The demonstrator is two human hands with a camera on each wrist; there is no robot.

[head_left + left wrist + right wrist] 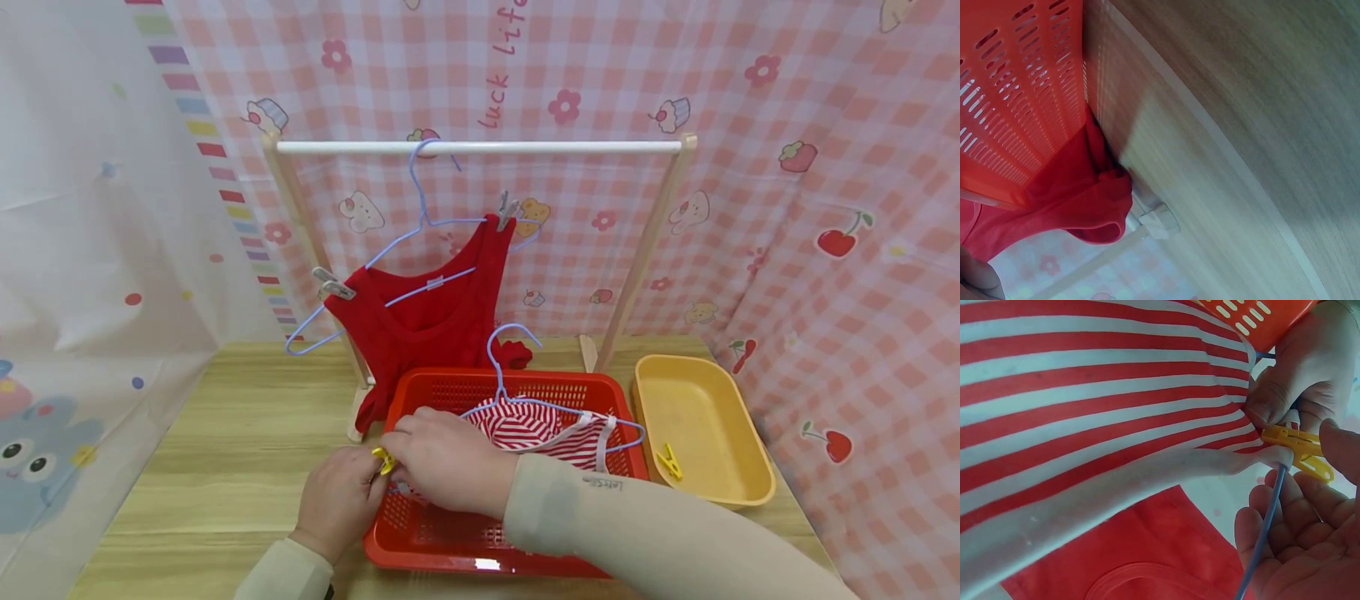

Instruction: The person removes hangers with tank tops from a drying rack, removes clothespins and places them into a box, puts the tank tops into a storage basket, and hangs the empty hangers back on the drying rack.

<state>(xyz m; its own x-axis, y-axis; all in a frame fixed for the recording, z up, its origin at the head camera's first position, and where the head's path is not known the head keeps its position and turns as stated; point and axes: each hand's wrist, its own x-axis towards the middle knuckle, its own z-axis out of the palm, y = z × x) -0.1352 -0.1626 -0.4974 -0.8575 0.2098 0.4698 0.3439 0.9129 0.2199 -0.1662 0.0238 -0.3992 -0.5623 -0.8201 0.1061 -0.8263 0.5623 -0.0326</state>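
In the head view my right hand (453, 462) reaches over the red basket and pinches a yellow clothespin (384, 461). My left hand (337, 500) meets it at the basket's left edge. A red-and-white striped garment (517, 425) with white trim lies in the basket on a blue wire hanger (499, 367). Up close in the right wrist view, the clothespin (1291, 440) sits across the garment's white edge and the hanger wire (1266, 531). There my left thumb and fingers (1266, 403) pinch the garment's corner, while my right thumb (1341, 447) lies against the clothespin's handles.
The red basket (495, 567) stands at the table's front. Behind it, a red tank top (420, 333) hangs from another blue hanger on a white rail (480, 147), held by two grey clothespins. A yellow tray (705, 417) at right holds another yellow clothespin (669, 461).
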